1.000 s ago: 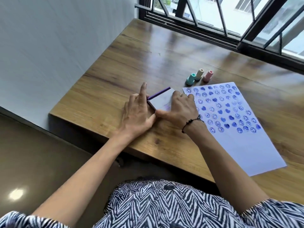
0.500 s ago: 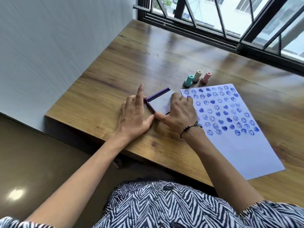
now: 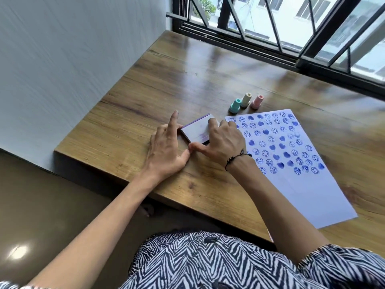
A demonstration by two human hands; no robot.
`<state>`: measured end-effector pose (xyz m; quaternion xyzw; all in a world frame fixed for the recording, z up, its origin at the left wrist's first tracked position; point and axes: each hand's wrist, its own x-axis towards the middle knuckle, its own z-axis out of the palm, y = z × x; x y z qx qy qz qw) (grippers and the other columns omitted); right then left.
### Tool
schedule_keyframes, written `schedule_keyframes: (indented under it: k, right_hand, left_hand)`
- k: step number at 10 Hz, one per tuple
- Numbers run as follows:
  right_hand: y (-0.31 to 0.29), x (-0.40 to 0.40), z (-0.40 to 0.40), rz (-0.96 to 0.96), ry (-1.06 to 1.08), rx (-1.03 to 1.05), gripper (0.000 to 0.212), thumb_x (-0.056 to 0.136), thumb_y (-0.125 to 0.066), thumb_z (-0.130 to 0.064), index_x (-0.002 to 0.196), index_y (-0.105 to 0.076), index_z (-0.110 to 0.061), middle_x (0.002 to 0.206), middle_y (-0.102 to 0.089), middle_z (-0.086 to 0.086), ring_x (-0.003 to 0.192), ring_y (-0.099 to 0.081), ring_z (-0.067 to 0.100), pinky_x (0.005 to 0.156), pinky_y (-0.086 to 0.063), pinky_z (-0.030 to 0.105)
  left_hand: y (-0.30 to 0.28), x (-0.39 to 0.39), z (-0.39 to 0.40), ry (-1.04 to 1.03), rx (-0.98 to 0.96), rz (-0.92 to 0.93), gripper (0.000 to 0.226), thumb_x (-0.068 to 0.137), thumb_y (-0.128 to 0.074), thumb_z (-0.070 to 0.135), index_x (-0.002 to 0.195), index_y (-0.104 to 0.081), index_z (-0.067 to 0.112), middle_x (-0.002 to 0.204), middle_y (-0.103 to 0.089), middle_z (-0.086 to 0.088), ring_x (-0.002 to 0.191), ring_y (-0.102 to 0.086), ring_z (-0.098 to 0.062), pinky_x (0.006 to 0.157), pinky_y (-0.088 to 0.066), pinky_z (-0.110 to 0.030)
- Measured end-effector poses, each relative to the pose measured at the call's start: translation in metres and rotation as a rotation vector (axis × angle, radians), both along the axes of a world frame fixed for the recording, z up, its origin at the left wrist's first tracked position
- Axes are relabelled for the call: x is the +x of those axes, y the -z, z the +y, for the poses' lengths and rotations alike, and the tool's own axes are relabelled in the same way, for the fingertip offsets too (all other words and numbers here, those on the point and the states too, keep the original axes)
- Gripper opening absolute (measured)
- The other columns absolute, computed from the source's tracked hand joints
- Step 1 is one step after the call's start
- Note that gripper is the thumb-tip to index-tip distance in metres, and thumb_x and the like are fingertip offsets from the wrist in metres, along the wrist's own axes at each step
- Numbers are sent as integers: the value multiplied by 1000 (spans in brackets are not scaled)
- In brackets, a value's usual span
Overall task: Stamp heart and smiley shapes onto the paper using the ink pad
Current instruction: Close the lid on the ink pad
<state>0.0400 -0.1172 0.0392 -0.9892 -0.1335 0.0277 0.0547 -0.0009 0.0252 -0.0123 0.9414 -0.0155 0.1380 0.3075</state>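
Observation:
A small ink pad case (image 3: 198, 130) with a pale lid and purple edge lies on the wooden table (image 3: 133, 113), its lid down flat. My left hand (image 3: 166, 149) rests against its left side, index finger pointing up. My right hand (image 3: 220, 142) presses its fingers on top of the lid, thumb at the near corner. To the right lies a white paper (image 3: 302, 184) covered in several rows of blue hearts and smileys. Three small stamps stand behind it: teal (image 3: 235, 105), cream (image 3: 246, 99) and pink (image 3: 258, 101).
A white wall (image 3: 73, 59) runs along the table's left edge. A black-framed window (image 3: 291, 44) with bars borders the far edge. The table's near edge sits just below my forearms, with my zebra-patterned clothing (image 3: 218, 261) beneath.
The ink pad's lid, slightly raised a second ago, now lies flat under my right fingers. Both hands stay at the case; the camera view shifted a little.

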Motion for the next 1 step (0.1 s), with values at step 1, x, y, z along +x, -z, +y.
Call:
schedule_keyframes:
  k: [1]
  right_hand:
    - [-2, 1, -1, 29, 1, -5, 77, 68, -53, -72, 112, -45, -10, 110, -57, 18, 105, -49, 35, 73, -43, 39]
  left_hand:
    - [-5, 1, 1, 11, -2, 46, 95, 70, -68, 32, 142, -9, 17, 136, -45, -4, 120, -37, -27, 100, -30, -39]
